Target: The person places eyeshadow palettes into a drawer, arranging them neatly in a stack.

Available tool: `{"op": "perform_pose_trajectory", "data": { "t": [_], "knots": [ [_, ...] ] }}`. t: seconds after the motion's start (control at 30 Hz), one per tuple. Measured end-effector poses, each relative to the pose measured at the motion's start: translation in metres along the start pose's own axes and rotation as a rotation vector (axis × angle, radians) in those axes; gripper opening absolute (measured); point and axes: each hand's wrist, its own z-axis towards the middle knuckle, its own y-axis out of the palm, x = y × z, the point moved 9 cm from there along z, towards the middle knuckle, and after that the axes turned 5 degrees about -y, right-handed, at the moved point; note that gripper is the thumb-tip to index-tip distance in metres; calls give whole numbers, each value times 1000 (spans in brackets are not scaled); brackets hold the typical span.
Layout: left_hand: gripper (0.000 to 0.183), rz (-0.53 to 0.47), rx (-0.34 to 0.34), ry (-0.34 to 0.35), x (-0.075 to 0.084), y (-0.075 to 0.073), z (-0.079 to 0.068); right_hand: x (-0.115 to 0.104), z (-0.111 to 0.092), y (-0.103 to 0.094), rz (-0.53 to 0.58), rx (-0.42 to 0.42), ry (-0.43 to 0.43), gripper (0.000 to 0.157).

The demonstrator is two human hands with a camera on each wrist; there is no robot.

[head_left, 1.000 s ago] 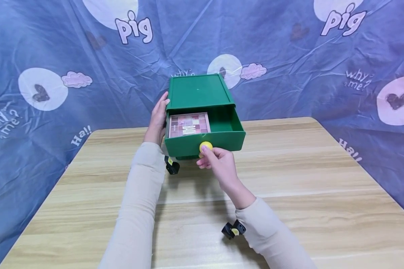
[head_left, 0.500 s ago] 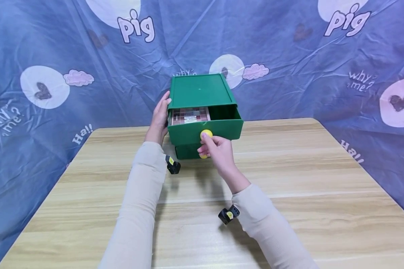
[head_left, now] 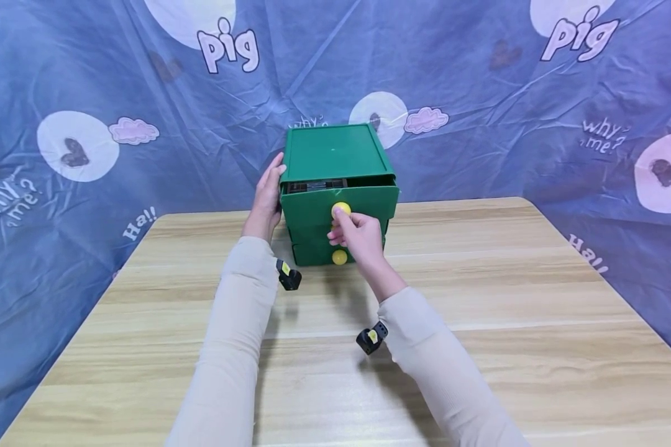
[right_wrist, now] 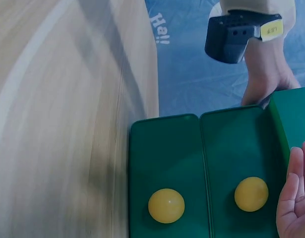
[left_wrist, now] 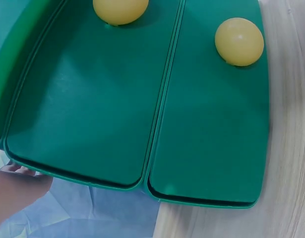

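A green drawer cabinet (head_left: 335, 152) stands at the back of the table. Its top drawer (head_left: 307, 211) sticks out a little way. Through the narrow gap above the front shows an edge of a makeup palette (head_left: 317, 185), mostly hidden inside. My right hand (head_left: 360, 236) pinches the yellow knob (head_left: 342, 207) of that drawer between thumb and fingers. My left hand (head_left: 266, 195) rests along the cabinet's left side, fingers extended towards the back. In the left wrist view, the two lower drawer fronts (left_wrist: 88, 99) are flush, each with a yellow knob (left_wrist: 240, 42).
The wooden table (head_left: 145, 347) extends in front and to both sides of the cabinet. A blue printed cloth (head_left: 458, 56) hangs behind it. Both wrists wear black cameras (head_left: 371, 338), the left one close to the cabinet's lower left corner.
The right hand has moved away from me, sliding the top drawer inward until most of the palette is covered. The lower knob has come into view. My left hand stays at the cabinet's side.
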Motion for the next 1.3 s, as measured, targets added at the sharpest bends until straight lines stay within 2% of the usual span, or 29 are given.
{"op": "perform_pose_trajectory", "data": {
  "t": [0.1, 0.13, 0.2, 0.33, 0.37, 0.63, 1.1, 1.3],
  "knots": [
    [48, -11, 7, -8, -1, 0, 0, -46, -22, 0, 7, 15, 15, 46],
    [49, -14, 7, -11, -1, 0, 0, -40, -16, 1, 37, 11, -5, 47],
    [49, -19, 4, -17, -2, 1, 1, -56, -23, 0, 45, 26, -1, 47],
    [49, -38, 6, -17, -3, 1, 1, -61, -21, 0, 43, 46, 24, 41],
    [49, -41, 8, -15, -3, 1, 1, -71, -27, 0, 10, 62, 46, 42],
    [47, -43, 17, -17, -2, 1, 0, -70, -20, 1, -16, 50, 65, 43],
    [47, -32, 36, -16, -1, -3, -3, -70, -21, 4, -22, 22, 64, 41],
    [48, -48, 27, -28, -4, 0, -3, -70, -19, 2, -32, -49, 112, 42]
  ]
}}
